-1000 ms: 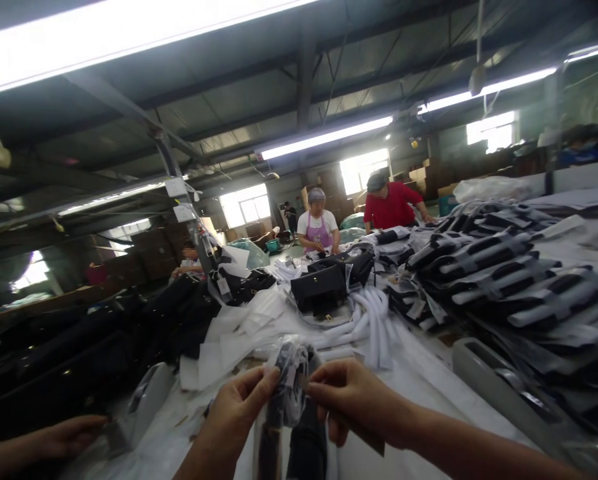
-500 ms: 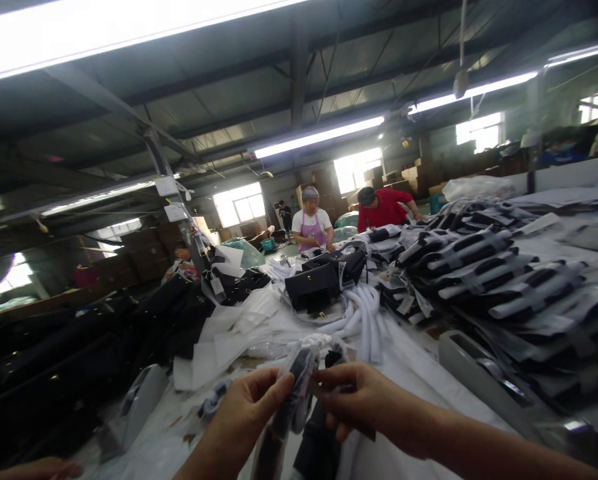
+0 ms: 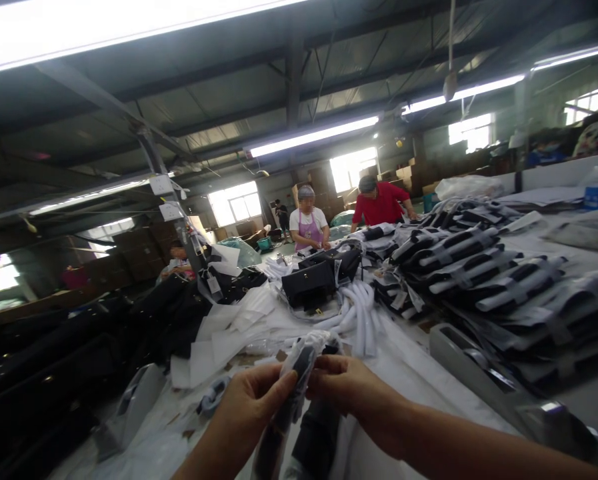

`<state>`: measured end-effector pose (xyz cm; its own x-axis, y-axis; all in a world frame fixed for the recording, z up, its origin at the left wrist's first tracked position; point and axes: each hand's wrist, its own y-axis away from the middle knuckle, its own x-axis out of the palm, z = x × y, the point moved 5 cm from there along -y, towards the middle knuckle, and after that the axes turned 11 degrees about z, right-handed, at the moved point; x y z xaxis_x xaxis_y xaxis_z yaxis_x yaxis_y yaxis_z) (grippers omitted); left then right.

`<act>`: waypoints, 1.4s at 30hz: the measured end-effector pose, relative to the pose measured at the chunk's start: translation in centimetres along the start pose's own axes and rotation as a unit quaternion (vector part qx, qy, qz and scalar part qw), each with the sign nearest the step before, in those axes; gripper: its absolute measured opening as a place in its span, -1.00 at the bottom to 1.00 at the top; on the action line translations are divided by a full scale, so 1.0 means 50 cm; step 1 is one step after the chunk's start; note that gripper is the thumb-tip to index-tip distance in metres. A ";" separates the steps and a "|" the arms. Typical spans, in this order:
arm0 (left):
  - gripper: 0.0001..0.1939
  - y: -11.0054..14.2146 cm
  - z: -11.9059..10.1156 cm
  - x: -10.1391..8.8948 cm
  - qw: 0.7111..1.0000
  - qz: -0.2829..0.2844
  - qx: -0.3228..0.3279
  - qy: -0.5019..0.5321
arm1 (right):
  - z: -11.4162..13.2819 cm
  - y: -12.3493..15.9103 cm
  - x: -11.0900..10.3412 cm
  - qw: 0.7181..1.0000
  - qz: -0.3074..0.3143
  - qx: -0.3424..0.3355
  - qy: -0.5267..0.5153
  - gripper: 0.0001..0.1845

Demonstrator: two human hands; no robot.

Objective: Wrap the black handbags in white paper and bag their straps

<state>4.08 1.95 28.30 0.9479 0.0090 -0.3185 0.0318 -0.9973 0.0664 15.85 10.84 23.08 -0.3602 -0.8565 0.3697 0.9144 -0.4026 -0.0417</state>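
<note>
Between both hands stands a dark bag strap (image 3: 301, 365) in clear, crinkled plastic wrap. My left hand (image 3: 246, 407) pinches it from the left, thumb on the near face. From the other side, my right hand (image 3: 351, 390) closes its fingers at the wrap's edge; its fingertips are partly hidden. A second dark wrapped length (image 3: 315, 437) runs below my right hand toward the bottom of the view. Beyond my hands lies a black handbag (image 3: 309, 283), with white foam tubes (image 3: 361, 310) beside it.
Grey tape dispensers stand at left (image 3: 141, 400) and right (image 3: 471, 373). White sheets (image 3: 206, 363) spread left of centre. Wrapped dark bundles (image 3: 499, 273) are heaped at right, black bags (image 3: 53, 360) at left. Two people (image 3: 309, 227) work across the table.
My right hand has shifted slightly up and tightened in against the strap's wrap; a brown piece below it no longer shows. Another hand at the lower left edge has gone out of view.
</note>
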 end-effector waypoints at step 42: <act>-0.58 -0.008 0.035 0.014 0.984 -0.083 0.088 0.130 | 0.006 0.047 0.027 0.973 0.044 -0.110 -0.197 -0.45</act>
<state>4.19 2.25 26.39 0.9840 0.1692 -0.0563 0.1601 -0.9774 -0.1382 17.57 8.81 23.76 -0.1443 -0.7185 0.6804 0.8611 -0.4299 -0.2714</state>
